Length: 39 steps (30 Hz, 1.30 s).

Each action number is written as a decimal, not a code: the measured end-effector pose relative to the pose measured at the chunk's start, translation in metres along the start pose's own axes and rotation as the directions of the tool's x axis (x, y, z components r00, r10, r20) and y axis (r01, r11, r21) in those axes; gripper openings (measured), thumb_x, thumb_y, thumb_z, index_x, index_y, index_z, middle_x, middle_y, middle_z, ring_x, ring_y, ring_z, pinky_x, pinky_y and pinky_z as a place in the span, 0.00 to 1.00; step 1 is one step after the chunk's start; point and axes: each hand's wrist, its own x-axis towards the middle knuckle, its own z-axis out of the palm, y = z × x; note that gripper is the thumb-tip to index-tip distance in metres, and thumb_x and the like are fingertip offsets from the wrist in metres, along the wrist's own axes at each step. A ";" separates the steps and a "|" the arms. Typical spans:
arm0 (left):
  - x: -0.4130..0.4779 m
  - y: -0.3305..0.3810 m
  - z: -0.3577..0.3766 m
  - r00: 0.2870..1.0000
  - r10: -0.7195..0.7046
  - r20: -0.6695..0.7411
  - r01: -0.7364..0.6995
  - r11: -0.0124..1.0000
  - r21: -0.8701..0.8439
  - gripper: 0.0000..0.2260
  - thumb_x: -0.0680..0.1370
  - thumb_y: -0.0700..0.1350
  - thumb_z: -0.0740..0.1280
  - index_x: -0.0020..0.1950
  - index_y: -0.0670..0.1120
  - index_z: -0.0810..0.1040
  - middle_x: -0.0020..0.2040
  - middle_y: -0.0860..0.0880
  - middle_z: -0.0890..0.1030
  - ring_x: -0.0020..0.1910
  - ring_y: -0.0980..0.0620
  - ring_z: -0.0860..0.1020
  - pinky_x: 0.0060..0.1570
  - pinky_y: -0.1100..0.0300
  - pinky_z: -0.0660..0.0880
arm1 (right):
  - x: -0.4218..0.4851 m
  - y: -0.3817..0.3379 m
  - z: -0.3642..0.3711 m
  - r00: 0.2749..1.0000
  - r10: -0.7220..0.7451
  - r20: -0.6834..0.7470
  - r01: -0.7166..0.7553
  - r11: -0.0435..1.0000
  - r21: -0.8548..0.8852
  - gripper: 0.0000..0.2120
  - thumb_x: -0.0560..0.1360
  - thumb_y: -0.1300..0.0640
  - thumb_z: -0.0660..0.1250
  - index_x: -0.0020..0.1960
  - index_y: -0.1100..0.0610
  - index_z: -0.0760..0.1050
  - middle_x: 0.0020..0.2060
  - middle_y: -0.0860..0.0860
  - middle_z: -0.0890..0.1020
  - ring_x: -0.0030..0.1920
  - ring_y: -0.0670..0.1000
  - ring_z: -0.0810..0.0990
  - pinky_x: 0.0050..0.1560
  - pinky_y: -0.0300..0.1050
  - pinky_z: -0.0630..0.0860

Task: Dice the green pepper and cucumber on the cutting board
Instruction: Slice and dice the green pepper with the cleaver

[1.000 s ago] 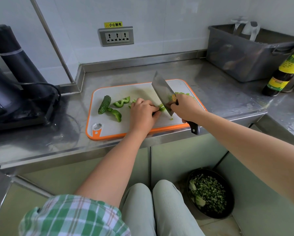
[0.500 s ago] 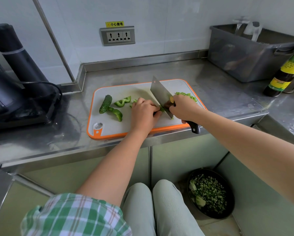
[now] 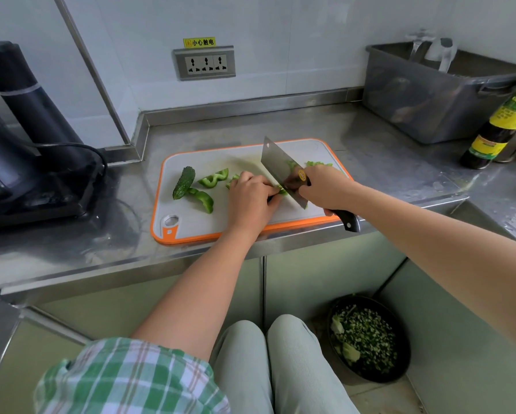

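A white cutting board with an orange rim (image 3: 191, 222) lies on the steel counter. On its left part lie a cucumber piece (image 3: 184, 182) and two green pepper pieces (image 3: 213, 179) (image 3: 204, 200). My left hand (image 3: 250, 198) holds down a green pepper strip (image 3: 281, 191) with curled fingers at the board's middle. My right hand (image 3: 325, 189) grips the black handle of a cleaver (image 3: 277, 167), whose blade edge rests on the strip beside my left fingertips. Diced pepper (image 3: 318, 164) sits behind the right hand.
A black appliance with a cable (image 3: 26, 150) stands at the left. A grey tub (image 3: 438, 94) and a dark sauce bottle (image 3: 501, 124) stand at the right. A wall socket (image 3: 204, 63) is behind. On the floor sits a black bowl of chopped greens (image 3: 368, 339).
The cleaver has dropped from a raised position down onto the pepper strip. My left hand has stayed on the strip.
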 end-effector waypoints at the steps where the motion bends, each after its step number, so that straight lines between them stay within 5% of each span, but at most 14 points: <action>1: 0.000 0.000 0.000 1.000 -0.001 0.003 0.001 1.000 0.001 0.04 0.72 0.49 0.73 0.45 0.51 0.86 0.40 0.51 0.82 0.44 0.43 0.73 0.46 0.53 0.68 | 0.001 -0.001 -0.001 1.000 0.008 0.009 -0.008 1.000 -0.001 0.03 0.75 0.63 0.57 0.42 0.61 0.66 0.30 0.55 0.72 0.14 0.48 0.71 0.17 0.34 0.64; 8: 0.001 -0.001 0.000 1.000 -0.002 0.005 0.002 1.000 0.000 0.05 0.72 0.48 0.73 0.45 0.50 0.87 0.41 0.51 0.83 0.45 0.43 0.73 0.45 0.55 0.64 | 0.000 0.000 0.009 0.997 0.020 -0.073 -0.014 0.996 0.085 0.08 0.76 0.63 0.56 0.38 0.58 0.62 0.32 0.54 0.70 0.22 0.54 0.74 0.19 0.38 0.65; 17: 0.000 0.001 0.000 1.000 -0.001 -0.007 0.001 1.000 -0.016 0.05 0.74 0.48 0.71 0.46 0.50 0.87 0.41 0.52 0.83 0.45 0.44 0.73 0.46 0.57 0.60 | -0.006 -0.003 -0.003 0.999 0.031 -0.015 -0.030 0.997 0.073 0.03 0.75 0.64 0.56 0.44 0.61 0.67 0.31 0.55 0.72 0.19 0.52 0.73 0.19 0.36 0.66; 24: 0.000 0.001 -0.001 1.000 0.001 0.010 -0.001 1.000 -0.004 0.05 0.73 0.49 0.72 0.45 0.51 0.87 0.41 0.52 0.83 0.45 0.44 0.73 0.45 0.56 0.62 | -0.002 -0.006 0.000 1.000 -0.021 -0.006 0.021 0.999 -0.037 0.08 0.75 0.63 0.56 0.37 0.59 0.64 0.30 0.55 0.72 0.19 0.52 0.74 0.19 0.37 0.65; 31: 0.002 0.000 -0.002 1.000 0.010 0.019 -0.010 1.000 0.015 0.05 0.72 0.49 0.72 0.44 0.51 0.86 0.40 0.52 0.83 0.45 0.43 0.73 0.44 0.57 0.61 | 0.000 0.000 0.008 0.999 0.049 -0.020 -0.046 0.994 0.099 0.02 0.76 0.63 0.56 0.45 0.61 0.65 0.32 0.55 0.72 0.21 0.53 0.75 0.21 0.38 0.66; 39: -0.003 -0.011 -0.018 0.999 0.030 0.029 -0.034 0.991 0.133 0.11 0.73 0.56 0.69 0.49 0.52 0.84 0.46 0.54 0.83 0.52 0.46 0.73 0.51 0.52 0.63 | 0.002 0.001 0.002 0.996 0.053 -0.069 -0.042 0.988 0.147 0.10 0.77 0.60 0.56 0.37 0.57 0.61 0.31 0.54 0.73 0.18 0.51 0.73 0.20 0.36 0.65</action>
